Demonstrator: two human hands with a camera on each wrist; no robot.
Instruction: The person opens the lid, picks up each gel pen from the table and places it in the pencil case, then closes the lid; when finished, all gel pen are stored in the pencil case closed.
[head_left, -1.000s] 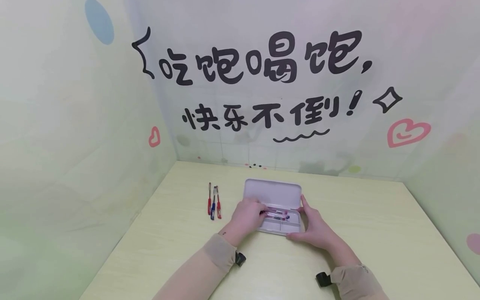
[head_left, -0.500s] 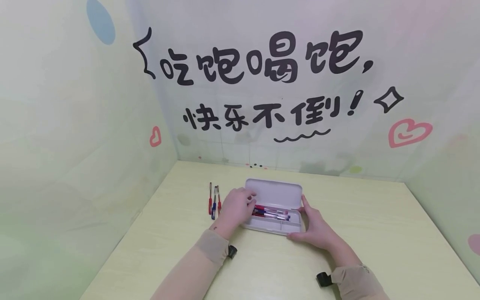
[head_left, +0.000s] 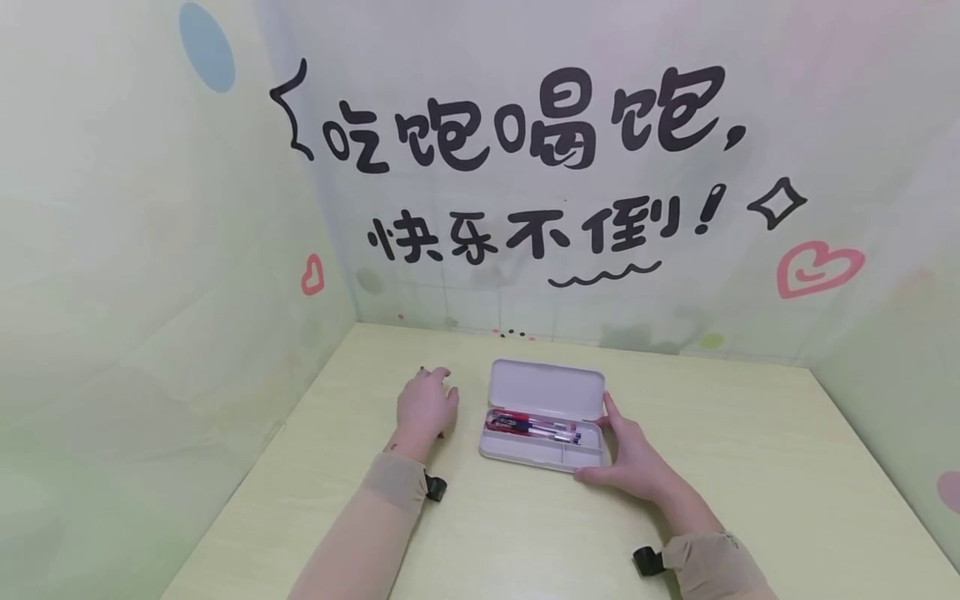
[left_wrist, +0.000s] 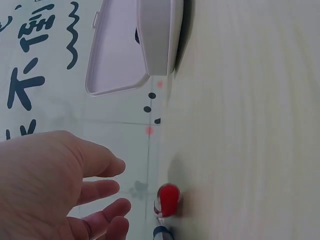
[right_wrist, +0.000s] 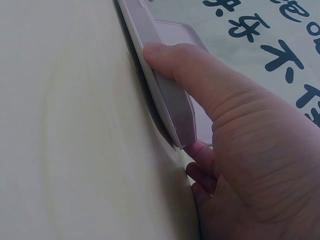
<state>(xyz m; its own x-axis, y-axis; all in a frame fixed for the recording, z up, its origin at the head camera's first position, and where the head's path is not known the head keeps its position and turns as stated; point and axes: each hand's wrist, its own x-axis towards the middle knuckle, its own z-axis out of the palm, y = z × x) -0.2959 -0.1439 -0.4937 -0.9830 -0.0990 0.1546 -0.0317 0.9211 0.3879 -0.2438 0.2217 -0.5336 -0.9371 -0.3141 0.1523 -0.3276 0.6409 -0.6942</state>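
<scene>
Toward the far side of a pale desk [head_left: 510,533], an opened pencil case [head_left: 521,451] sits with its lid [head_left: 546,388] tipped up behind, probably so its compartments can be reached; red and blue pens lie side by side in the long rear compartment [head_left: 591,432], which seems to suit their length. At its right end, the right grip [head_left: 633,460] is clamped on the case, thumb in front, fingers behind, likely to steady it. Well to the left, the left grip [head_left: 426,407], fingers and thumb apart, hovers by loose pens [left_wrist: 170,199] it mostly hides.
</scene>
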